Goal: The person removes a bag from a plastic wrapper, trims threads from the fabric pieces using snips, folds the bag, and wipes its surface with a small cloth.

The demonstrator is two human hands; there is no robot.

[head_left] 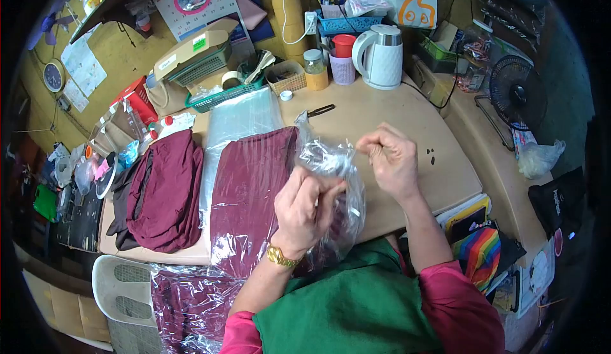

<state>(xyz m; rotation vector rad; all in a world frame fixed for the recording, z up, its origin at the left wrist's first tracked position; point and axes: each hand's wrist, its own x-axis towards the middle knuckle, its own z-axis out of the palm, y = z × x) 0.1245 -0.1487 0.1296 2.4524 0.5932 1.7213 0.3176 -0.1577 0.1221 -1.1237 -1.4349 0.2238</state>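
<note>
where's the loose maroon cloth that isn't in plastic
In the head view, the loose maroon cloth lies on the left side of the tan tabletop, beside some dark cloth and just left of the flat clear plastic sheets.

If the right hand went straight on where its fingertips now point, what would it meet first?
Probably the clear plastic bag bunched at the left hand, though depth is unclear.

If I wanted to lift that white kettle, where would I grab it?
Probably by its loop handle. The white kettle stands upright with that handle turned to the wearer's left, so I'd come from the near left, closing fingers around the loop. I'd keep clear of the purple cup, which stands close by on that side.
</note>
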